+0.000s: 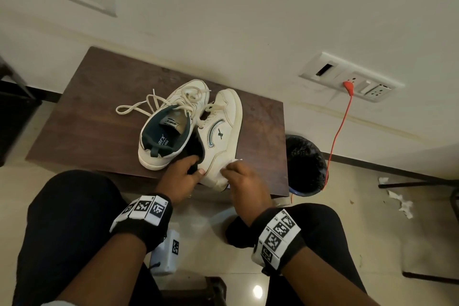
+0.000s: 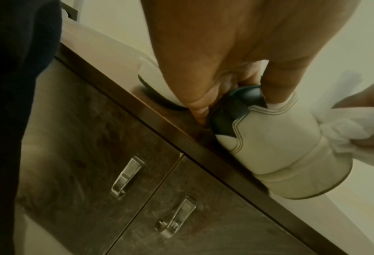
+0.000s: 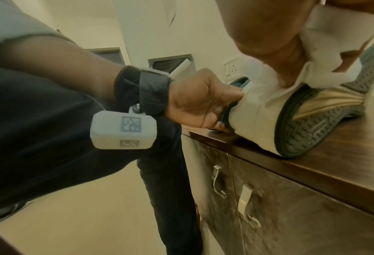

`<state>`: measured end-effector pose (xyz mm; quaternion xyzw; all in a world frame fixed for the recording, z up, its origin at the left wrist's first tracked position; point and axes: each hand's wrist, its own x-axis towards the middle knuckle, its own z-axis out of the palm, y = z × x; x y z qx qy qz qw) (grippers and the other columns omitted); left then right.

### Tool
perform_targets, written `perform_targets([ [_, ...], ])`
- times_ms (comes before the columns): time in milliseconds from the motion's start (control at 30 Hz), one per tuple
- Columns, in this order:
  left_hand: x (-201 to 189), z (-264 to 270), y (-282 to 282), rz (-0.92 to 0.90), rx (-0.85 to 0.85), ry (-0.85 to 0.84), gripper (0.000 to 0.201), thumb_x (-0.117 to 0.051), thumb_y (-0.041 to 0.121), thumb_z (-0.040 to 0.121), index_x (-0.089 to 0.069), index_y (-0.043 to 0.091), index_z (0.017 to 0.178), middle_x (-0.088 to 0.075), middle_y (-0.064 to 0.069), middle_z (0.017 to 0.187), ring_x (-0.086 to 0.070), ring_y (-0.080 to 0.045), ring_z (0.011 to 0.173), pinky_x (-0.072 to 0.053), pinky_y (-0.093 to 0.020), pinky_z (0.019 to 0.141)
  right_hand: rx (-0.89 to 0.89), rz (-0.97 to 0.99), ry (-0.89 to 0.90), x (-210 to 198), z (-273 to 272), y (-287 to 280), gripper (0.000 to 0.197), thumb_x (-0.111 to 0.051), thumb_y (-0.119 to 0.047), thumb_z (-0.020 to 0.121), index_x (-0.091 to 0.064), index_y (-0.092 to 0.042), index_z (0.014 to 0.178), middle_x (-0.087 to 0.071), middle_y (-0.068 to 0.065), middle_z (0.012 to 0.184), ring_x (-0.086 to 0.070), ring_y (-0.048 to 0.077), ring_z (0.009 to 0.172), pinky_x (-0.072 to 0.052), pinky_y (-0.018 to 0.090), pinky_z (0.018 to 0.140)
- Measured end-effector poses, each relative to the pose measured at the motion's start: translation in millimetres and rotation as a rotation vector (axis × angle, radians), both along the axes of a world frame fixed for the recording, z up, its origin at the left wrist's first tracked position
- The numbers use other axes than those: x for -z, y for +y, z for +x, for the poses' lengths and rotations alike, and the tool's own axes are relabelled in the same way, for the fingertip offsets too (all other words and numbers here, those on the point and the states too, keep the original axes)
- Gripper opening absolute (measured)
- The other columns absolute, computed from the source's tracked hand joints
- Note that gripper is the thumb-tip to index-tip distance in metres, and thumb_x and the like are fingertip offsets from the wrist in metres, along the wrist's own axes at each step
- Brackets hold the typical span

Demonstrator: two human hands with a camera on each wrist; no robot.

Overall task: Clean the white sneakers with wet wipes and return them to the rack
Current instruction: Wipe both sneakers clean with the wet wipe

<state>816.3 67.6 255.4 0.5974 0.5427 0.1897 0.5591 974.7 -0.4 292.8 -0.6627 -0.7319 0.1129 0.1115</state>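
Observation:
Two white sneakers lie on a dark wooden cabinet top [image 1: 87, 119]. The left sneaker [image 1: 164, 129] stands upright with loose laces. The right sneaker [image 1: 221, 136] [image 2: 268, 138] [image 3: 268, 112] lies on its side, heel at the cabinet's front edge, its grey tread showing in the right wrist view. My left hand [image 1: 183, 174] [image 2: 214, 69] [image 3: 199, 103] grips its dark heel collar. My right hand [image 1: 243, 181] [image 3: 279, 43] pinches a white wet wipe [image 1: 232, 165] [image 2: 351, 131] [image 3: 325, 34] against the sneaker's heel side.
A black-lined bin [image 1: 305, 164] stands right of the cabinet, with a red cable [image 1: 340, 126] plugged into a wall socket above it. Crumpled wipes [image 1: 400, 201] lie on the floor at right. The cabinet front has two doors with metal handles [image 2: 127, 177].

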Motion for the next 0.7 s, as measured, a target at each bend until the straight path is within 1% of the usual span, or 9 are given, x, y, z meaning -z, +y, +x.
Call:
perform_targets([
  [100,0,-1,-1,-0.016,-0.012,-0.015,0.042,-0.058,0.007,0.090,-0.051,0.006,0.132,-0.053,-0.013,0.135,-0.048,-0.025,0.124,-0.033,-0.024,0.098,0.002,-0.016,-0.031,-4,1,9,0.028,-0.058,-0.009,0.073,-0.070,-0.007,0.099,-0.066,0.010,0.098,-0.064,0.032,0.082,-0.056,0.042,0.062],
  [133,0,-2,-1,-0.019,-0.007,-0.021,0.043,-0.058,0.006,0.090,-0.051,0.006,0.132,-0.052,-0.012,0.135,-0.047,-0.025,0.125,-0.033,-0.025,0.099,0.021,-0.011,-0.042,-6,3,17,0.028,-0.059,-0.006,0.071,-0.070,-0.006,0.097,-0.067,0.010,0.096,-0.065,0.032,0.079,-0.056,0.041,0.061],
  [233,3,-5,-3,0.007,0.014,-0.020,0.046,-0.061,0.001,0.086,-0.052,0.007,0.131,-0.054,-0.011,0.132,-0.050,-0.024,0.122,-0.035,-0.024,0.098,0.113,0.011,-0.060,-11,5,43,0.026,-0.064,0.003,0.070,-0.072,-0.007,0.093,-0.068,0.009,0.093,-0.064,0.031,0.076,-0.050,0.031,0.060],
  [300,4,-8,-4,0.028,0.024,-0.003,0.047,-0.062,-0.001,0.083,-0.053,0.008,0.129,-0.057,-0.010,0.128,-0.052,-0.022,0.118,-0.037,-0.025,0.098,0.140,0.007,-0.055,-13,6,56,0.026,-0.064,0.004,0.072,-0.073,-0.008,0.093,-0.067,0.009,0.095,-0.064,0.031,0.079,-0.048,0.030,0.063],
  [333,5,-10,-3,0.031,0.027,0.000,0.047,-0.062,-0.002,0.083,-0.053,0.008,0.128,-0.057,-0.009,0.126,-0.053,-0.021,0.117,-0.038,-0.025,0.098,0.132,0.002,-0.054,-13,4,59,0.027,-0.063,0.005,0.072,-0.073,-0.007,0.094,-0.067,0.009,0.095,-0.063,0.031,0.080,-0.049,0.031,0.064],
  [400,6,-13,-3,0.037,0.045,-0.009,0.046,-0.062,-0.003,0.082,-0.055,0.008,0.126,-0.059,-0.008,0.122,-0.054,-0.020,0.114,-0.039,-0.026,0.097,0.079,0.004,-0.062,-10,-2,53,0.027,-0.064,0.004,0.071,-0.073,-0.006,0.094,-0.067,0.010,0.094,-0.063,0.032,0.080,-0.054,0.037,0.064],
  [467,8,-14,-2,0.056,0.061,-0.007,0.042,-0.062,-0.003,0.082,-0.057,0.009,0.122,-0.062,-0.009,0.118,-0.057,-0.022,0.110,-0.042,-0.028,0.096,0.000,0.008,-0.058,-7,-7,35,0.023,-0.070,-0.001,0.070,-0.072,-0.005,0.092,-0.066,0.011,0.094,-0.063,0.032,0.079,-0.056,0.039,0.061],
  [567,10,-15,-1,0.068,0.073,-0.003,0.042,-0.064,-0.001,0.081,-0.058,0.009,0.122,-0.064,-0.009,0.117,-0.058,-0.023,0.110,-0.045,-0.033,0.097,-0.103,-0.058,-0.090,-4,-11,8,0.022,-0.075,-0.007,0.071,-0.071,-0.009,0.093,-0.064,0.008,0.098,-0.061,0.029,0.082,-0.055,0.039,0.060],
  [700,11,-15,-2,0.086,0.076,-0.003,0.042,-0.063,-0.001,0.081,-0.058,0.009,0.121,-0.064,-0.010,0.118,-0.058,-0.024,0.111,-0.045,-0.037,0.099,-0.143,-0.052,-0.128,-7,-9,22,0.029,-0.075,-0.002,0.067,-0.071,-0.006,0.095,-0.065,0.010,0.096,-0.062,0.031,0.079,-0.055,0.035,0.060],
])
